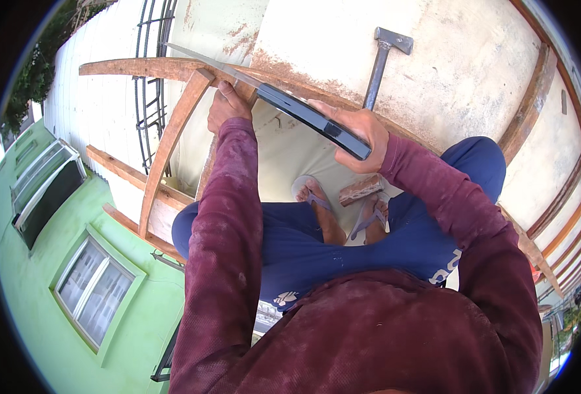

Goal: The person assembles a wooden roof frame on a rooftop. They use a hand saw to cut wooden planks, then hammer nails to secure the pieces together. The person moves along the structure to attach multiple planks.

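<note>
My right hand (363, 134) is closed round the dark handle of a handsaw (303, 117). Its thin grey blade points to the far left and lies across a long wooden beam (133, 67). Beside the blade, my left hand (230, 105) is closed on the timber, thumb uppermost; its fingers are partly hidden. Close to that hand, a curved wooden piece (166, 151) meets the beam and runs down to the left. Beyond my right hand a hammer (382, 56) with a metal head rests on the pale surface, the lower end of its handle hidden.
Between my sandalled feet is a short wood offcut (361, 190). Tied steel rebar (147, 105) stands at the far left, and lower left is a green wall (34, 262) with a window. More wooden battens (533, 102) cross the pale sheeting on the right.
</note>
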A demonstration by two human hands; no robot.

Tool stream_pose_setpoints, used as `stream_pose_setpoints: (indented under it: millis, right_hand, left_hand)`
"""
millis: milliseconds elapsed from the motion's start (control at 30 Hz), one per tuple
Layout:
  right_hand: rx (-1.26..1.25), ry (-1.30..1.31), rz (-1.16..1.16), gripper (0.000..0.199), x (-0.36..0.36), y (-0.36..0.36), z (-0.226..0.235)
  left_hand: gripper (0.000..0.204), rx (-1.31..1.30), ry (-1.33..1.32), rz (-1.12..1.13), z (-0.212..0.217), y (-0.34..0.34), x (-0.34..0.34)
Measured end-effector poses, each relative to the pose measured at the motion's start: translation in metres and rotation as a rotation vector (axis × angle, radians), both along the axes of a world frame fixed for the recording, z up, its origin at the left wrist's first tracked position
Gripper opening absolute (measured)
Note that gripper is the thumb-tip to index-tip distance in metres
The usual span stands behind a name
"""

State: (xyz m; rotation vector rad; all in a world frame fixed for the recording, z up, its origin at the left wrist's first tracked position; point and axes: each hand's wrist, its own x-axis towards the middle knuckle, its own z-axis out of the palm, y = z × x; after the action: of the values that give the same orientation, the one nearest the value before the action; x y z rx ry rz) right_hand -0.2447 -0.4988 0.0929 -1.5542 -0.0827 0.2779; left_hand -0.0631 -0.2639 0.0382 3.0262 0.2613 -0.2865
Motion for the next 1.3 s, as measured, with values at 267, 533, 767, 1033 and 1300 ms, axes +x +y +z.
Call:
stream_pose_setpoints:
  millis: [267, 533, 767, 1033, 1300]
  right_hand:
    - [-0.011, -0.055, -0.051, 0.084, 0.011, 0.008, 0.000]
    - [-0.003, 0.027, -0.042, 0.086, 0.017, 0.004, -0.003]
    - [-0.171, -0.271, -0.185, 0.085, -0.051, -0.021, 0.026]
    - [-0.082, 0.096, 0.045, 0.085, 0.016, -0.016, 0.017]
    - [-0.154, -0.119, -0.035, 0.084, -0.014, -0.029, 0.018]
  left_hand:
    - [0.087, -0.110, -0.070, 0.006, -0.007, 0.014, 0.033]
    - [0.086, 0.048, -0.061, 0.168, -0.003, -0.001, 0.030]
    - [0.081, 0.052, -0.054, 0.160, 0.010, -0.012, 0.020]
    - [0.082, 0.055, -0.039, 0.091, 0.000, -0.009, 0.029]
    - [0.086, 0.039, -0.055, 0.078, -0.001, -0.006, 0.025]
